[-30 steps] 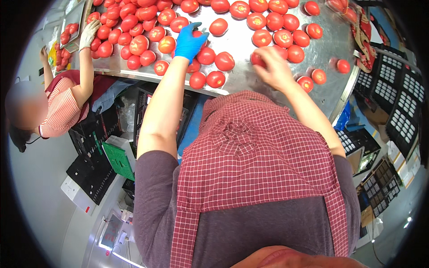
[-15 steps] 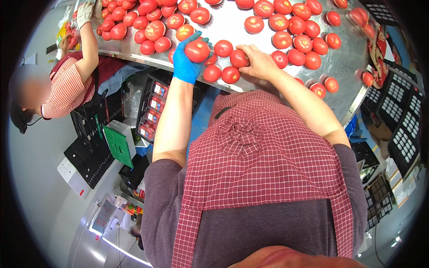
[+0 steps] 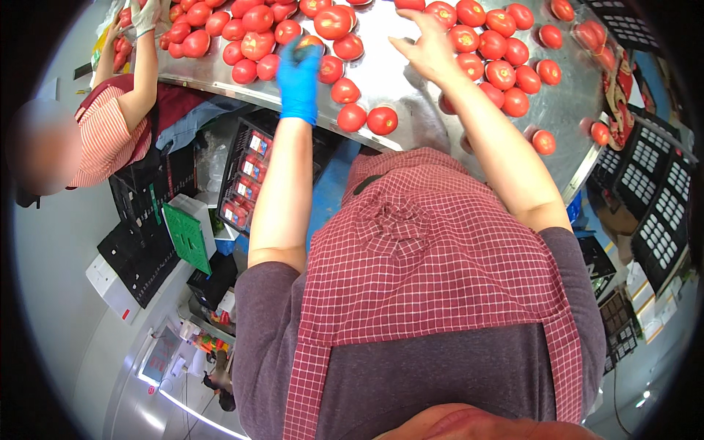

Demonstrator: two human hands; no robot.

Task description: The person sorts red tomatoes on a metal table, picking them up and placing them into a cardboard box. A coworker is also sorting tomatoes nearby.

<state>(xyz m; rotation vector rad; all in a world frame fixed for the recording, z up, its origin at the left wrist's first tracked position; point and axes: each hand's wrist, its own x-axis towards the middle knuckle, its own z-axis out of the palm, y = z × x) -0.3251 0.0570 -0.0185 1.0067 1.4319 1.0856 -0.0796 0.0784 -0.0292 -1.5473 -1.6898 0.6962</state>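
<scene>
While stretched over the steel table (image 3: pixel 383 82), held the right hand (image 3: pixel 431 51) splayed, empty.
Had the blue-gloved left hand (image 3: pixel 298 82) at a tomato (image 3: pixel 313 42), upper centre, could not tell if gripping; had other tomatoes (image 3: pixel 492 45) unstacked at upper right, perhaps against bruising.

The gloved left hand (image 3: pixel 298 82) and bare, finger-spread right hand (image 3: pixel 431 53) extend forward.

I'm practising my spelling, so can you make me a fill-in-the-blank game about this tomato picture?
1. The camera wearer's left hand has a glove coloured ____.
2. The camera wearer's bare hand is the ____ one.
3. The tomatoes on the metal table are coloured ____.
4. Over a dark shirt, the camera wearer has a checked ____.

Missing words: blue; right; red; apron.
</scene>
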